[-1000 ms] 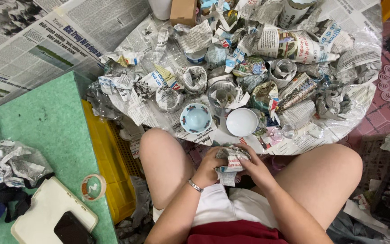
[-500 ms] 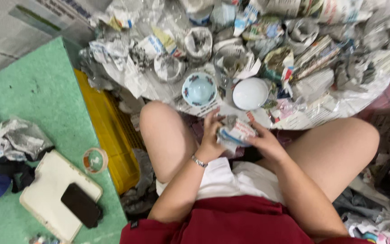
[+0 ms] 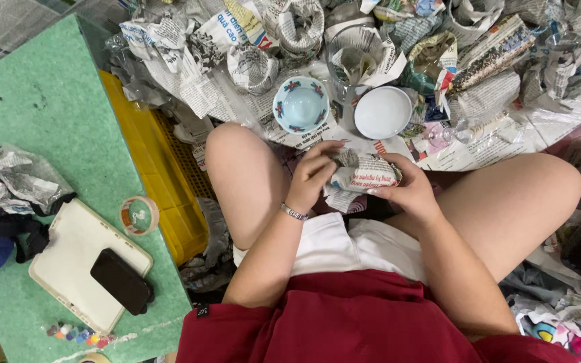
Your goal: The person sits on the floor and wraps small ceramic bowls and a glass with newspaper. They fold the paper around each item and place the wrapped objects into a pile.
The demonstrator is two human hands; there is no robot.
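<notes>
A small object wrapped in newspaper (image 3: 364, 173) is held between both hands above my lap. My left hand (image 3: 314, 173) presses the paper at its left end, with a bracelet on the wrist. From the right and underneath, my right hand (image 3: 408, 191) cups the bundle. What is inside the paper is hidden. Just beyond the hands, a blue-rimmed floral bowl (image 3: 300, 105) and a plain white bowl (image 3: 382, 111) lie unwrapped on newspaper sheets (image 3: 479, 144).
Several newspaper-wrapped cups and glasses (image 3: 290, 27) crowd the floor ahead. A yellow crate (image 3: 163, 181) stands beside my left knee. On the green table (image 3: 48, 114) at left lie a white tablet (image 3: 75, 259), a black phone (image 3: 121, 280), a tape roll (image 3: 139, 214) and crumpled paper (image 3: 25, 180).
The view has dipped down and closer to my lap. Both hands stayed on the bundle, folding the paper tighter around it.
</notes>
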